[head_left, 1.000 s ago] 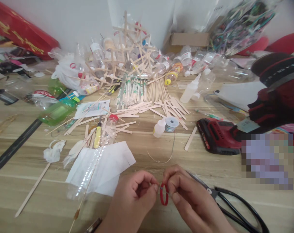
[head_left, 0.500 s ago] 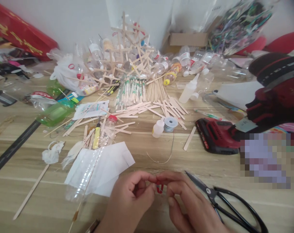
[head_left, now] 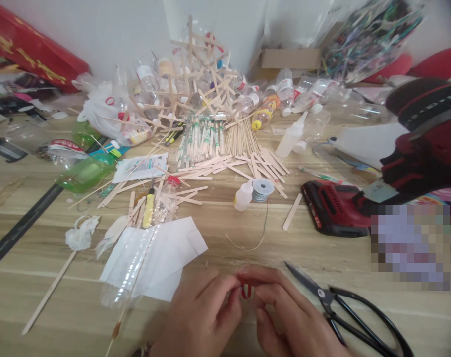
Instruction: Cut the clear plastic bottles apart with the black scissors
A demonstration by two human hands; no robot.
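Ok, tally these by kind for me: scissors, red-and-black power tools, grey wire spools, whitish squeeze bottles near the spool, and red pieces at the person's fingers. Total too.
Scissors: 1
Power tool: 1
Wire spool: 1
Squeeze bottles: 2
Red piece at the fingers, partly hidden: 1
Total: 6

The left hand (head_left: pixel 205 315) and right hand (head_left: pixel 292 312) are hiding most of a red band (head_left: pixel 247 291). The view's right edge is cutting off the power tool (head_left: pixel 426 148), and heavy pixelation is blurring a purplish item (head_left: pixel 407 243) below it.
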